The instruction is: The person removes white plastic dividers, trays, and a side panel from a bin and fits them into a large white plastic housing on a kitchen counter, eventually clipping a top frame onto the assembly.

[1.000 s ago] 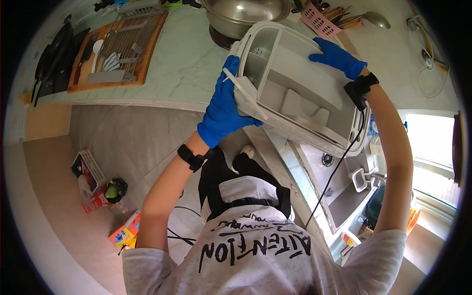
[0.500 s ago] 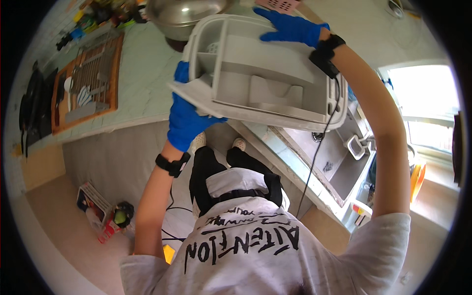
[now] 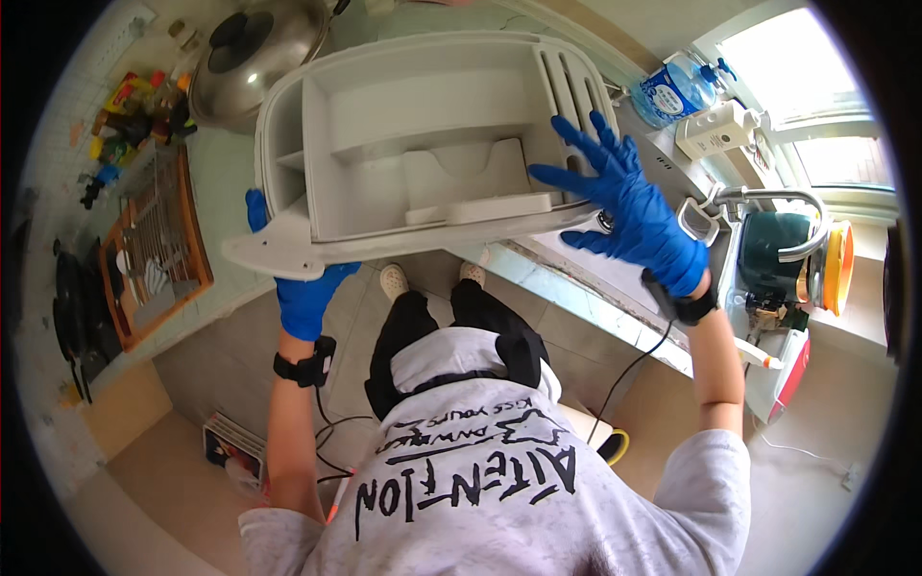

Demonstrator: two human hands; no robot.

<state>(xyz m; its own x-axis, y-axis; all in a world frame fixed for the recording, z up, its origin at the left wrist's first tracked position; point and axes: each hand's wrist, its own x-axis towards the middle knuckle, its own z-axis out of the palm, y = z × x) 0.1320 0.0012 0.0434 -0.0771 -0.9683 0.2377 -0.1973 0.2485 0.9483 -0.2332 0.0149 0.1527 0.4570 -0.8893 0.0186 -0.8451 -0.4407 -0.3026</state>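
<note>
A light grey plastic organizer box (image 3: 432,96) with several compartments is held up in front of me, its inside facing me. My left hand (image 3: 309,300), in a blue glove, is closed on the box's near left corner, below a flat triangular flap (image 3: 274,250). Part of that hand is hidden behind the box. My right hand (image 3: 629,206), also in a blue glove, has its fingers spread in front of the slotted right end. Whether its fingertips touch the box I cannot tell.
A lidded steel pot (image 3: 254,58) stands at the back left, near condiment bottles (image 3: 125,125). A dish rack (image 3: 154,250) sits on the left counter. On the right are a sink with a faucet (image 3: 816,206), a blue pump bottle (image 3: 672,91) and a white jug (image 3: 715,130).
My right hand has come down from the box's far edge to its right end, fingers spreading. In the picture the box and my left hand sit further left; the view has turned rightward.
</note>
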